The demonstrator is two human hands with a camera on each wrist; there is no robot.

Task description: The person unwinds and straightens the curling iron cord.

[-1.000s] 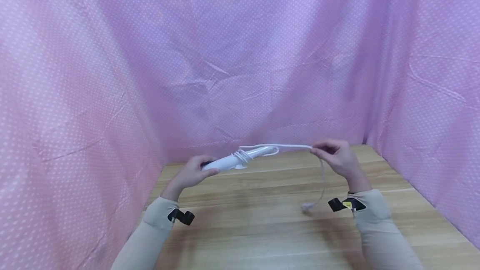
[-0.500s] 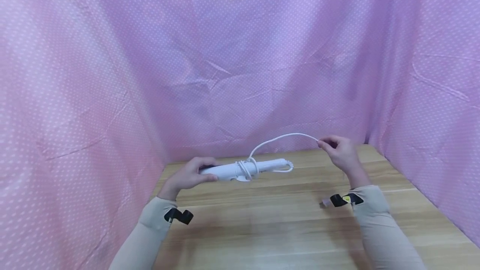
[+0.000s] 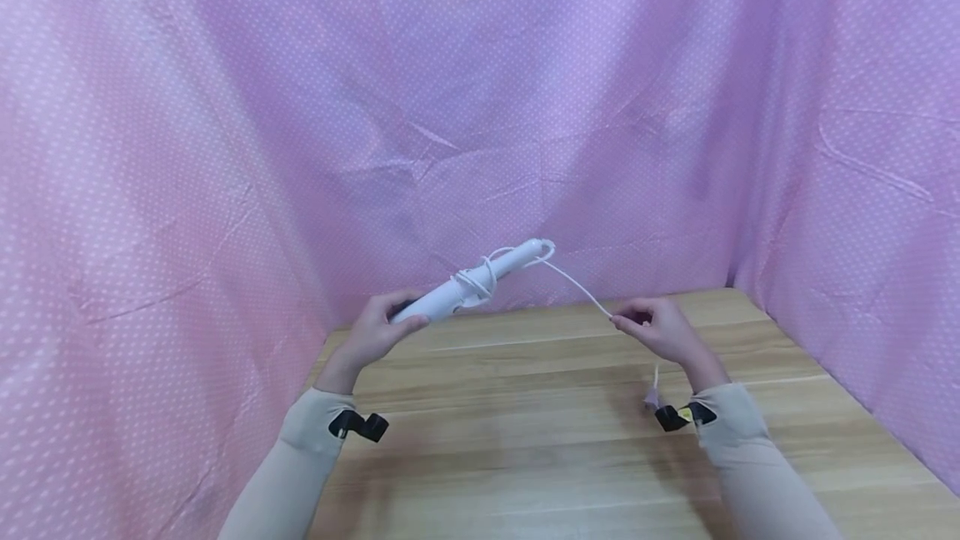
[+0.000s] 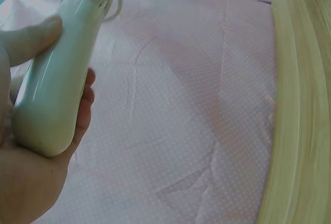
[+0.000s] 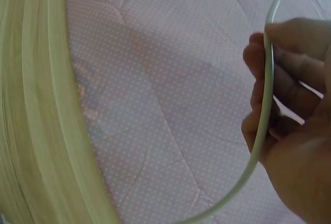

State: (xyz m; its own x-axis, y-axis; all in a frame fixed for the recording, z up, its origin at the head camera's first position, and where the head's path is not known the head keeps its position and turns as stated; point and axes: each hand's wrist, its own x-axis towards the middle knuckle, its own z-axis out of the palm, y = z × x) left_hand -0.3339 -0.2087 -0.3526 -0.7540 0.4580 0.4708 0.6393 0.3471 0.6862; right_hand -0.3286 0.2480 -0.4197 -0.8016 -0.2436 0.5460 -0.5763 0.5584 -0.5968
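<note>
A long white wand-shaped electric appliance [image 3: 438, 300] is held up in the air, tilted with its thinner end up and to the right. My left hand [image 3: 378, 327] grips its thicker, rounded end, thumb on top and fingers beneath, as the left wrist view shows. A white power cord [image 3: 577, 283] is wound in several turns round the middle and loops over the thin tip. My right hand [image 3: 656, 327] pinches this cord between thumb and fingertips. Below that hand the cord's free end hangs with a plug [image 3: 652, 398]. The appliance's exact kind cannot be told.
A wood-grain table [image 3: 510, 440] lies beneath both hands. Pink dotted cloth [image 3: 480, 123] hangs at the back and on both sides. Each wrist bears a small black camera mount [image 3: 360, 425].
The appliance dipped level, then its thin end rose well above the table. My right hand moved out to the right, then back left and lower. The cord arched upward, then straightened downward.
</note>
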